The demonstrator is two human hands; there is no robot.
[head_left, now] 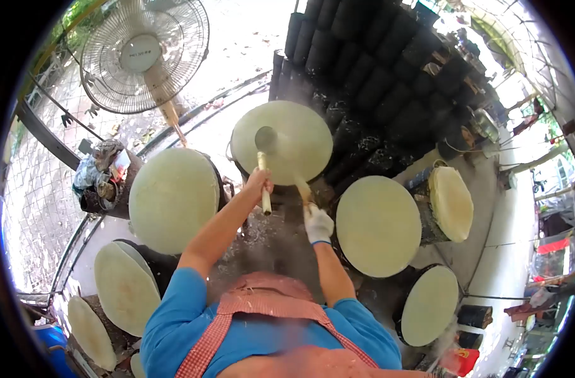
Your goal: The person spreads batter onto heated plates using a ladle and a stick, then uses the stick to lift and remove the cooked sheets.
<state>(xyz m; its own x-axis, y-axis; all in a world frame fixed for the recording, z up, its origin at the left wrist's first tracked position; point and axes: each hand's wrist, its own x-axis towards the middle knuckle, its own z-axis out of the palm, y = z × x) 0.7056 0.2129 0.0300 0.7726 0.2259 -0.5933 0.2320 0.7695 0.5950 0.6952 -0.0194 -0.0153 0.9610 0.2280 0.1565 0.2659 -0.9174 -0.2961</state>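
Note:
My bare left hand point(258, 181) is closed around the pale handle of a ladle point(266, 140). The ladle's round grey head is over a round griddle covered in pale green batter point(306, 129). My right hand point(318, 224), in a white glove, grips a wooden-handled spreader point(303, 189). Its far end reaches the griddle's near edge and is blurred, so its exact shape is hard to see. Both hands are on the near side of this griddle, left and right of each other.
More batter-covered rounds surround me, including a left one point(174, 201) and a right one point(379, 225). Flatbreads point(451, 203) lie on a stand at far right. Stacked black cylinders point(376, 69) rise behind the griddle. A fan point(142, 53) stands at upper left.

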